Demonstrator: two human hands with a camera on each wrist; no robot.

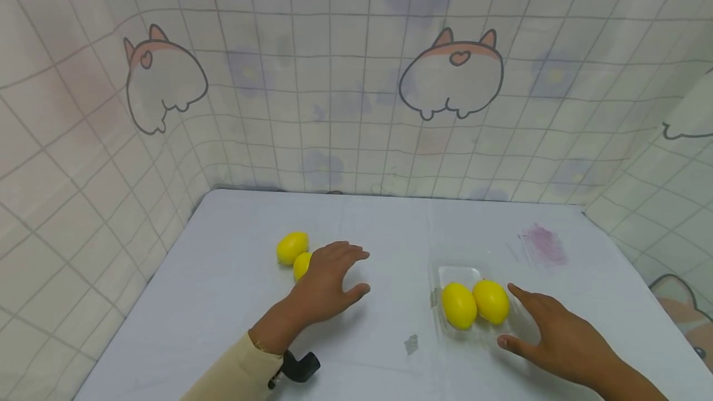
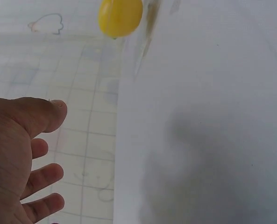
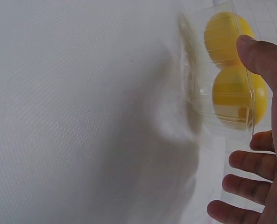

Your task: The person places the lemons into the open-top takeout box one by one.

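Observation:
Two lemons sit side by side in a clear plastic container [image 1: 461, 274], one lemon [image 1: 459, 306] on the left and another lemon [image 1: 491, 301] on the right. Just right of the container, my right hand [image 1: 562, 342] is held with fingers spread and nothing in its grasp; the right wrist view shows the thumb [image 3: 262, 58] overlapping the container's edge. My left hand [image 1: 328, 283] hovers above the table's middle, thumb apart from the fingers, holding nothing. Behind it lie two more lemons, a whole one [image 1: 292, 248] and one [image 1: 301, 266] partly hidden by the hand.
A white table [image 1: 379, 221] carries everything. A pinkish stain [image 1: 543, 244] marks its back right and a small grey patch [image 1: 411, 344] lies left of the container's front. Checked cloth walls [image 1: 345, 79] enclose the back and sides. A black strap piece [image 1: 301, 367] hangs at the left wrist.

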